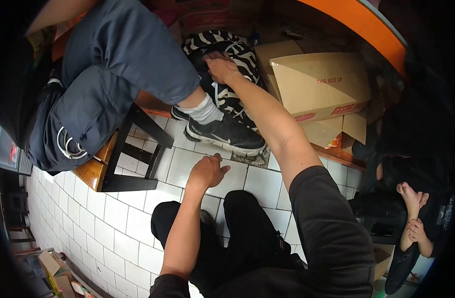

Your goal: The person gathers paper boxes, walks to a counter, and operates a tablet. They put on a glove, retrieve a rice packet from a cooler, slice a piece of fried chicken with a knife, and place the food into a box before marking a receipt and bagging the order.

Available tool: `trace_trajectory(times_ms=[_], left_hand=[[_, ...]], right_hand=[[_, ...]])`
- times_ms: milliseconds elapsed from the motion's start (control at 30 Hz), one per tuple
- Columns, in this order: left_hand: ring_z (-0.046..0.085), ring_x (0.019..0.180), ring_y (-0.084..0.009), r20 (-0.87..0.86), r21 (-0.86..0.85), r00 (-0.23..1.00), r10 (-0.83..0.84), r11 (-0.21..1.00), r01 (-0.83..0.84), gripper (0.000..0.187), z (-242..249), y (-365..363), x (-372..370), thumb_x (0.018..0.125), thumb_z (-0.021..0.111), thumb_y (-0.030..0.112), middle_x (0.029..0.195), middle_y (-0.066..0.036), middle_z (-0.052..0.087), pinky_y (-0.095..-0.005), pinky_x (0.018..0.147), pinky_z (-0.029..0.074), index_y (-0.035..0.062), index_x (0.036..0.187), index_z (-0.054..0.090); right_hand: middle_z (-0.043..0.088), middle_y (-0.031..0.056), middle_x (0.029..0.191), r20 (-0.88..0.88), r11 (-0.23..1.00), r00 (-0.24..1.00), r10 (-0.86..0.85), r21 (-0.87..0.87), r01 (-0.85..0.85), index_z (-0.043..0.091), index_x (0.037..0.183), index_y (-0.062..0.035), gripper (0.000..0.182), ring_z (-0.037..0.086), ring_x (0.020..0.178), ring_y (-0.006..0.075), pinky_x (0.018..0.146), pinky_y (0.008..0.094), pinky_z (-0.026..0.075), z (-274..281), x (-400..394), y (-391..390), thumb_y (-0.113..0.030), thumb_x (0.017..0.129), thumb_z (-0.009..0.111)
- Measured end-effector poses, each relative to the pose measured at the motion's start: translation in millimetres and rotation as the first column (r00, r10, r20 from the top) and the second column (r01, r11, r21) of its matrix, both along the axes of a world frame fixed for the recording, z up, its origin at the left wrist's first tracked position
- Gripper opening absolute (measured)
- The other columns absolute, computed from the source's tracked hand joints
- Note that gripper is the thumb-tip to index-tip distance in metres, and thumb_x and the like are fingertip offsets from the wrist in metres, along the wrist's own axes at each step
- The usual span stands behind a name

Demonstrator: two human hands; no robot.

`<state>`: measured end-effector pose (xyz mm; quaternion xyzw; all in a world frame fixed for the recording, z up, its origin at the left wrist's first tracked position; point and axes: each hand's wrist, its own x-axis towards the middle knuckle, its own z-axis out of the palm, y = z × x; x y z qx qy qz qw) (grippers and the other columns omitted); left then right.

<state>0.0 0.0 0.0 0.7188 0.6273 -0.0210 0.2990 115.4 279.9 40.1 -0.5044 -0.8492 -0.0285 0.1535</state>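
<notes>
My right hand (pixel 221 68) reaches far forward and rests on a black bag with white zebra-like stripes (pixel 245 62). Its fingers look spread over the dark top part, and I see no firm grip. Above the tiled floor, over my knees, hovers my left hand (pixel 207 172). Its fingers are loosely bent, the thumb stands apart, and nothing shows in it. Just beyond it is a black sneaker (pixel 232 135) with a white sock, on the foot of a seated person. That person's leg lies close beside the bag.
A cardboard box (pixel 319 82) marked "THIS SIDE UP" stands right of the bag. The other person sits on a wooden stool (pixel 106 171) with black legs at left. At the right edge another person's hands (pixel 415 229) and bare foot (pixel 410 194) show. An orange edge (pixel 359 27) curves overhead.
</notes>
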Motion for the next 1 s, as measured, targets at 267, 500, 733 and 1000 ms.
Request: trace_trajectory(times_ms=[267, 500, 733, 1000], left_hand=[[0.061, 0.108, -0.0390, 0.132, -0.345, 0.866, -0.482, 0.797, 0.496, 0.058, -24, -27, 89, 0.097, 0.046, 0.050, 0.109, -0.023, 0.066, -0.0449, 0.095, 0.047, -0.0033, 0.101, 0.068], [0.069, 0.096, -0.0317, -0.092, -0.216, 0.945, -0.315, 0.932, 0.290, 0.043, -33, -8, 92, 0.090, 0.064, 0.038, 0.097, -0.017, 0.071, -0.0409, 0.082, 0.055, -0.0005, 0.108, 0.065], [0.069, 0.084, -0.0339, 0.032, -0.032, 0.993, -0.116, 0.993, 0.117, 0.044, -66, 18, 74, 0.086, 0.066, 0.035, 0.087, -0.018, 0.068, -0.0428, 0.075, 0.054, -0.0038, 0.107, 0.062], [0.067, 0.083, -0.0288, -0.026, 0.048, 0.995, -0.095, 0.994, 0.096, 0.043, -67, 32, 76, 0.085, 0.067, 0.032, 0.083, -0.013, 0.067, -0.0383, 0.074, 0.052, -0.0023, 0.111, 0.062]], right_hand=[[0.057, 0.0028, 0.129, 0.081, 0.879, 0.925, 0.371, 0.292, -0.378, 0.055, 0.124, -0.0117, 0.042, 0.047, 0.128, 0.0192, 0.109, 0.0422, 0.035, -37, -16, 16, -0.007, 0.083, 0.060], [0.047, 0.0071, 0.143, 0.051, 0.959, 0.979, 0.200, 0.195, -0.206, 0.047, 0.136, -0.0103, 0.048, 0.034, 0.140, 0.0220, 0.116, 0.0458, 0.025, -72, -67, 86, -0.023, 0.091, 0.056], [0.069, 0.0089, 0.114, 0.719, 1.000, 0.695, -0.005, 0.001, 0.007, 0.073, 0.110, -0.0192, 0.029, 0.064, 0.107, 0.0216, 0.089, 0.0408, 0.048, -87, -23, 118, -0.033, 0.087, 0.061], [0.069, 0.0182, 0.104, 0.149, 0.958, 0.946, 0.287, -0.056, -0.282, 0.070, 0.102, -0.0028, 0.025, 0.067, 0.098, 0.0368, 0.086, 0.0473, 0.054, -90, -63, 115, -0.014, 0.087, 0.054]])
